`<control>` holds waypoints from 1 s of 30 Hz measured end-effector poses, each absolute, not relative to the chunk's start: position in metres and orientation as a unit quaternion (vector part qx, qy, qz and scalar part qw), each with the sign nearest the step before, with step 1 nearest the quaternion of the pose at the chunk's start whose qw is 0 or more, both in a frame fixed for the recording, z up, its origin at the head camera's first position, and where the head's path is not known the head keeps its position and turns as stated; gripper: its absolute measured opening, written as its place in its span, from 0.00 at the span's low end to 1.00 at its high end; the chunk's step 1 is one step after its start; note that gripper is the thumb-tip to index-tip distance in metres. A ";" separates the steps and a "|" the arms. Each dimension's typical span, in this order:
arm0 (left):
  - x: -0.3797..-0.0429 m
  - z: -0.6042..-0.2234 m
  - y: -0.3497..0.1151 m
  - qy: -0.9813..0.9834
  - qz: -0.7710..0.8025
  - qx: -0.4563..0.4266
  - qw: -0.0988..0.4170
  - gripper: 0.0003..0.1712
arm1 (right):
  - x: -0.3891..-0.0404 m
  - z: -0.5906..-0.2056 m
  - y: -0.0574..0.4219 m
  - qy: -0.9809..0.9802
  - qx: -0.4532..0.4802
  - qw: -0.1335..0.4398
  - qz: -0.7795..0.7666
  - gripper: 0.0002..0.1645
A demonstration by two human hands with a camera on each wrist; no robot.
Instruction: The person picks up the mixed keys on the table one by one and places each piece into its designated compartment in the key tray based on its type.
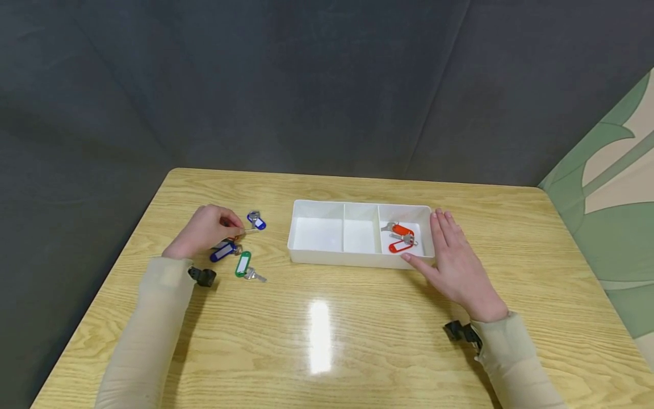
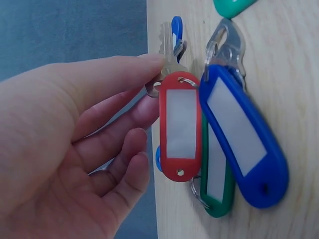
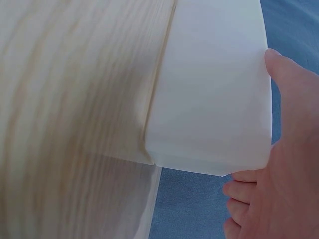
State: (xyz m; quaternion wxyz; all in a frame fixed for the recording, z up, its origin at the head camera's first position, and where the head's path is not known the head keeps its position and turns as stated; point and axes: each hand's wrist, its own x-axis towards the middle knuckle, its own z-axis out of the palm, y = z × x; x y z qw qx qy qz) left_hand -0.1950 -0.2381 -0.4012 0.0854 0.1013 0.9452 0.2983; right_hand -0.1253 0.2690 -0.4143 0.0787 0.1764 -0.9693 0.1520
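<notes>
Between thumb and fingertips, my left hand [image 1: 206, 230] pinches a key [image 2: 168, 42] whose red tag [image 2: 180, 164] hangs from its ring. Behind that tag in the left wrist view lie a blue-tagged key [image 2: 274, 184] and a green tag [image 2: 227, 194]. My right hand [image 1: 460, 270] rests against the right end of a white three-part box [image 1: 327, 258], fingers straight, thumb at the front rim. In the box's right compartment are red-tagged keys [image 1: 402, 230]; the left and middle compartments show bare floors.
Close to the left hand on the wooden table [image 1: 286, 341], another green-tagged key [image 1: 243, 264] lies nearer the front and a blue-tagged key [image 1: 256, 220] farther back. A dark cloth [image 1: 306, 85] hangs behind the table.
</notes>
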 end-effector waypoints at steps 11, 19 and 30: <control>-0.195 -0.398 -0.240 0.941 0.312 0.104 0.075 0.04 | -0.127 -0.413 0.269 -0.969 0.177 0.079 0.151 0.61; -0.194 -0.395 -0.240 0.942 0.308 0.108 0.072 0.07 | -0.127 -0.412 0.268 -0.969 0.177 0.079 0.152 0.61; -0.190 -0.391 -0.236 0.936 0.327 0.090 0.092 0.11 | -0.125 -0.413 0.268 -0.969 0.175 0.079 0.156 0.61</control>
